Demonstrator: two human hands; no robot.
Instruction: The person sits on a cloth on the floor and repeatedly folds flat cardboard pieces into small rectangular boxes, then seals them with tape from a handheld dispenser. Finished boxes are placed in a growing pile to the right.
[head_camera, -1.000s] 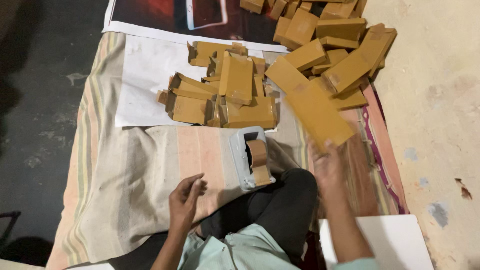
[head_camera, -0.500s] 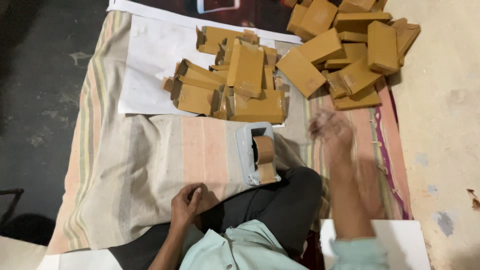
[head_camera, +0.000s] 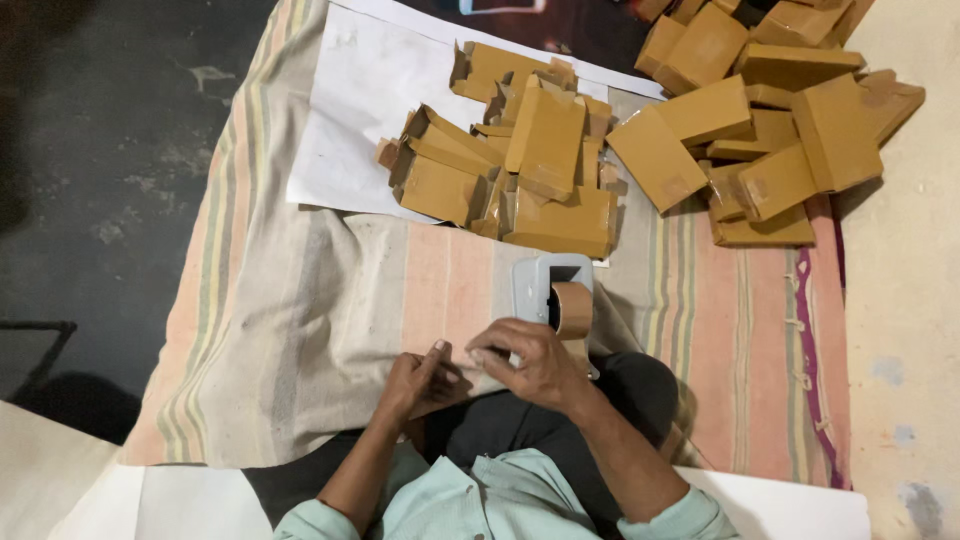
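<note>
My right hand (head_camera: 530, 365) lies over the near end of a grey tape dispenser (head_camera: 540, 280) that holds a roll of brown tape (head_camera: 573, 308). Its fingers are curled and point left. My left hand (head_camera: 420, 382) is just beside it, fingertips pinched and touching the right hand's fingertips. Whatever is between the fingertips is too small to make out. Both hands are above my lap, on a striped cloth (head_camera: 300, 330).
A heap of flat and half-folded brown cardboard boxes (head_camera: 520, 165) lies on a white sheet (head_camera: 350, 110) beyond the dispenser. A pile of closed brown boxes (head_camera: 770, 120) sits at the far right. Dark floor is to the left, pale floor to the right.
My right hand let go of a long brown box onto the right pile, then came back left to the dispenser. My left hand rose to meet it.
</note>
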